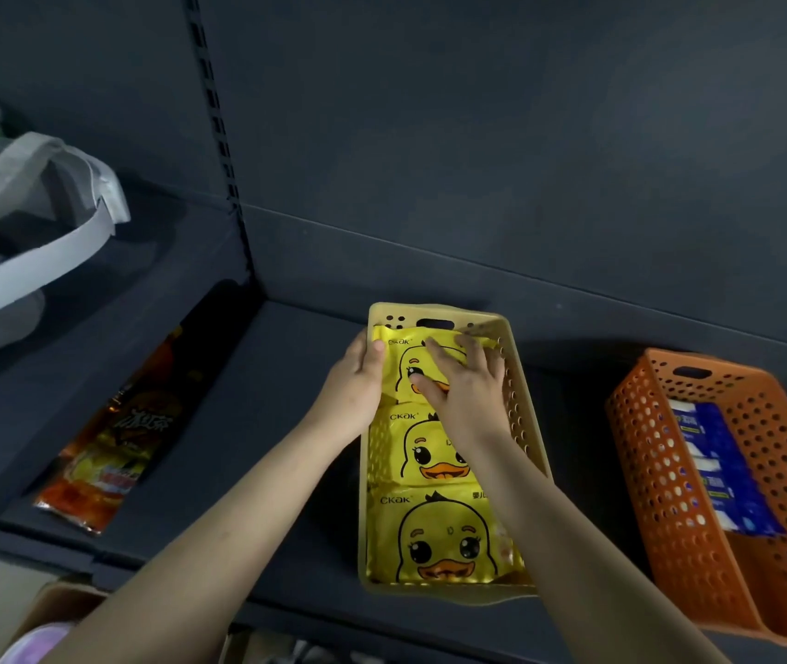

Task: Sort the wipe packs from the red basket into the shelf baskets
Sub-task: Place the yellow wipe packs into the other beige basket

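A yellow perforated basket (523,424) stands on the dark shelf and holds three yellow duck-print wipe packs in a row. The rearmost pack (410,361) lies at the basket's far end. My left hand (358,381) grips that pack's left edge, thumb on top. My right hand (468,381) lies flat on the same pack with fingers spread. The middle pack (425,452) and the front pack (434,539) lie untouched. An orange basket (660,472) to the right holds blue and white wipe packs (717,467). The red basket is out of view.
An orange snack bag (104,452) lies on the shelf to the left. A grey bag with straps (22,242) sits on the upper left shelf. The dark back panel (478,136) rises behind the baskets. A cardboard box edge (56,601) shows below the shelf.
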{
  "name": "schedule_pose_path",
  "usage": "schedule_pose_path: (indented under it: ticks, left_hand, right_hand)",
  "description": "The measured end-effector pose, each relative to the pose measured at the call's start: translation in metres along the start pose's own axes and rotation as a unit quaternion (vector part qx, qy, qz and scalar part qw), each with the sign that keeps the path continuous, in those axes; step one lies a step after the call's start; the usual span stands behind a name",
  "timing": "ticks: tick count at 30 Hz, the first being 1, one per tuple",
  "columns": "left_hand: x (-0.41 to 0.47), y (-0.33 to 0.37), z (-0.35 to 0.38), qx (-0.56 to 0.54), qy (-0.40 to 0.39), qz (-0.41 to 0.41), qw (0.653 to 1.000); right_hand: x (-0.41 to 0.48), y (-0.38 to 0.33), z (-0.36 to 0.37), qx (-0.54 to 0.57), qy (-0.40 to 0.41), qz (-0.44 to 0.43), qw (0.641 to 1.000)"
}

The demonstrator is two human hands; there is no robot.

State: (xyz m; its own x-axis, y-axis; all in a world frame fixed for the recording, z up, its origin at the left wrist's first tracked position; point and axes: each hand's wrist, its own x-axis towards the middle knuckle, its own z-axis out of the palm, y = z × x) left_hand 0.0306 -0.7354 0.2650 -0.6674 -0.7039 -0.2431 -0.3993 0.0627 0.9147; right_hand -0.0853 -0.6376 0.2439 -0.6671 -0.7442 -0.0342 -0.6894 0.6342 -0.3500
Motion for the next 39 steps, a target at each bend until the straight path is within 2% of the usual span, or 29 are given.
schedule_pose_path:
  ticks: [3, 8, 11, 13, 17, 20, 24, 27, 29, 33, 36, 39]
  left_hand:
    - [0.005, -0.001, 0.000, 0.001, -0.006, -0.002, 1.000]
    - [0.010, 0.000, -0.006, 0.016, -0.033, 0.002, 0.999]
    - [0.013, 0.004, -0.015, 0.070, -0.047, 0.018, 0.996]
    - [0.016, 0.012, -0.022, 0.129, -0.017, 0.035, 0.991]
    - [0.009, 0.047, -0.023, 0.233, 0.052, 0.144, 0.960]
    - [-0.016, 0.081, 0.003, 0.265, 0.044, 0.234, 0.934]
    - [-0.069, 0.112, 0.072, 0.287, -0.009, 0.346, 0.893]
    - [-0.127, 0.117, 0.140, 0.289, -0.069, 0.415, 0.860]
    - [-0.174, 0.110, 0.186, 0.274, -0.123, 0.434, 0.850]
    - [-0.259, 0.072, 0.277, 0.270, -0.251, 0.441, 0.818]
    - [-0.307, 0.034, 0.329, 0.298, -0.331, 0.391, 0.805]
    - [-0.342, -0.008, 0.369, 0.323, -0.387, 0.336, 0.796]
  right_hand:
    - [0.004, 0.000, 0.003, 0.037, -0.016, 0.018, 0.999]
    - [0.005, 0.001, -0.010, 0.010, 0.005, 0.015, 1.000]
    - [-0.004, 0.001, -0.043, 0.080, 0.041, 0.018, 0.996]
    - [-0.017, 0.002, -0.072, 0.092, 0.065, -0.012, 0.994]
    - [-0.056, 0.019, -0.129, 0.049, 0.123, -0.013, 0.991]
    - [-0.100, 0.046, -0.161, 0.045, 0.191, 0.023, 0.980]
    - [-0.189, 0.101, -0.193, 0.025, 0.246, 0.083, 0.965]
    - [-0.279, 0.143, -0.207, 0.018, 0.243, 0.138, 0.960]
    - [-0.343, 0.171, -0.209, 0.036, 0.233, 0.187, 0.954]
    - [-0.462, 0.233, -0.187, 0.053, 0.207, 0.268, 0.939]
    - [-0.530, 0.276, -0.152, 0.071, 0.182, 0.330, 0.923]
    - [-0.581, 0.313, -0.112, 0.093, 0.119, 0.385, 0.911]
